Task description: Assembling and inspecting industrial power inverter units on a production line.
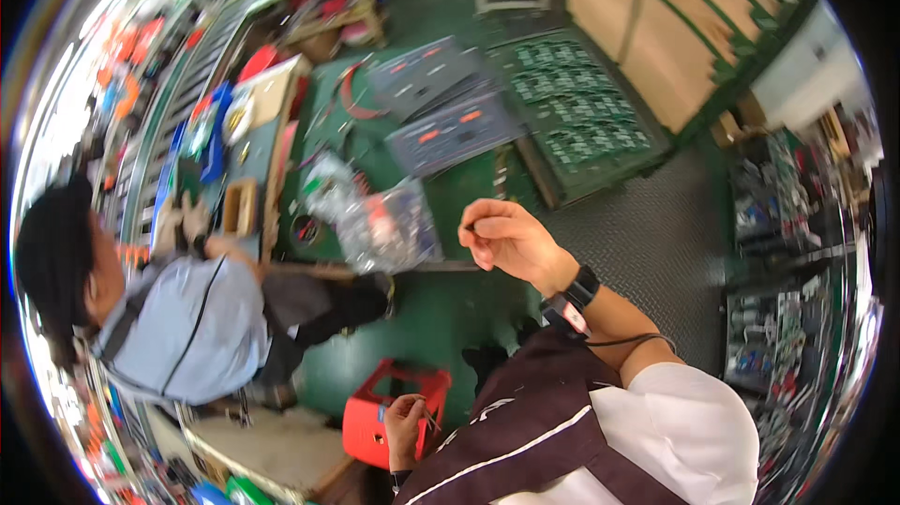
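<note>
My right hand [511,241] is raised near the front edge of the green table [478,194], its fingers curled in a pinch. A small dark piece [472,226] shows at its fingertips, too small to name. Lower down, my left hand [404,419] is closed around a thin metal tool [432,422] that looks like tweezers, in front of a red plastic stool [364,435]. A clear plastic bag [398,233] with something reddish inside lies on the table to the left of my right hand. Behind the bag rests a dark grey panel [455,133] with orange marks.
Green circuit boards [581,102] lie in rows on a surface at the right rear. At left, a co-worker [187,327] sits with hands at a bench beside a wooden box [240,208]. Racks of parts [773,336] stand at far right; a second grey panel [422,78] lies behind the first.
</note>
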A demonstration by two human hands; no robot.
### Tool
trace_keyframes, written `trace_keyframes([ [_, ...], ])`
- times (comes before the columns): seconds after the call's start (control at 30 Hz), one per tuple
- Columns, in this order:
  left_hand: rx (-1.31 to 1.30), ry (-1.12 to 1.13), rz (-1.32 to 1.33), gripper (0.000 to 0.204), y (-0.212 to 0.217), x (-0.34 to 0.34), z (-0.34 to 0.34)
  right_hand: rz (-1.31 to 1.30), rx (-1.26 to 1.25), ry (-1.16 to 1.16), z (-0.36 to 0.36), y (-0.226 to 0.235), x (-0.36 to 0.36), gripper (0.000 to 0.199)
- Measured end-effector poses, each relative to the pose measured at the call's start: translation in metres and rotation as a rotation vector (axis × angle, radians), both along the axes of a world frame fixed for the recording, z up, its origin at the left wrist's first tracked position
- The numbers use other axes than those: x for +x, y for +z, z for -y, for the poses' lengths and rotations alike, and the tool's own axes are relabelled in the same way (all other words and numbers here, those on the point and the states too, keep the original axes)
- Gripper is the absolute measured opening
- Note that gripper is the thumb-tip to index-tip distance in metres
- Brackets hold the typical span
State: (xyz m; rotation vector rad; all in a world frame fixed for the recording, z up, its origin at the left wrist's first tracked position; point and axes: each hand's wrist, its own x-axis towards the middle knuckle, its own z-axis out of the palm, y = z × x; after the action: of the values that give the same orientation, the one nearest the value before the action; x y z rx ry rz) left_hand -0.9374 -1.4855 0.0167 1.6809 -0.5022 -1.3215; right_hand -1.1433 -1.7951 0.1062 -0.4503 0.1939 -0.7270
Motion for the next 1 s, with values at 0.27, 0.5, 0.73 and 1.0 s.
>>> trace_keyframes([
  [0.27, 0.123, -0.998, 0.17, 0.013, 0.011, -0.212, 0.174, 0.052, -0.123, -0.646, -0.025, 0.011, -0.324, 0.018],
  [0.5, -0.22, -1.56, 0.26, 0.012, 0.0, -0.471, 0.297, -0.389, -0.256, -1.125, -0.042, 0.036, -0.553, 0.018],
  [0.73, -0.335, -1.637, 0.149, 0.012, 0.037, -0.64, 0.387, -0.448, -0.288, -1.373, 0.012, 0.049, -0.68, 0.015],
  [1.0, -0.441, -1.774, 0.16, 0.011, 0.07, -0.822, 0.517, -1.412, -0.646, -1.76, 0.129, 0.058, -0.838, 0.013],
])
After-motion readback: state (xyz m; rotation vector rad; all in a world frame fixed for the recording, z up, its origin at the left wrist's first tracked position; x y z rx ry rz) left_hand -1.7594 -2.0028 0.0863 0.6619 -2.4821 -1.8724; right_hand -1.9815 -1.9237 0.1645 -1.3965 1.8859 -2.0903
